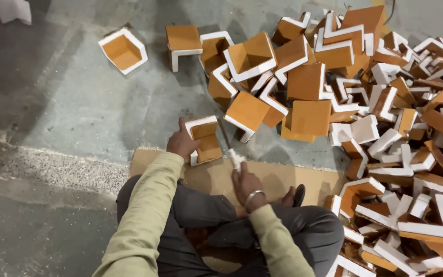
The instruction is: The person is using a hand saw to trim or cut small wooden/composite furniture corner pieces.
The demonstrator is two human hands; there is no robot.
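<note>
Left grip (181, 142) on orange-and-white foam corner block (204, 139), right grip (246, 180) pinching white-tipped stick (230, 149)

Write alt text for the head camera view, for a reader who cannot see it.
A person sitting cross-legged on a cardboard sheet steadies an orange, white-edged corner piece with the left hand, while the right hand holds a thin white-tipped stick against it. A large pile of similar corner pieces covers the concrete floor ahead and to the right.
</note>
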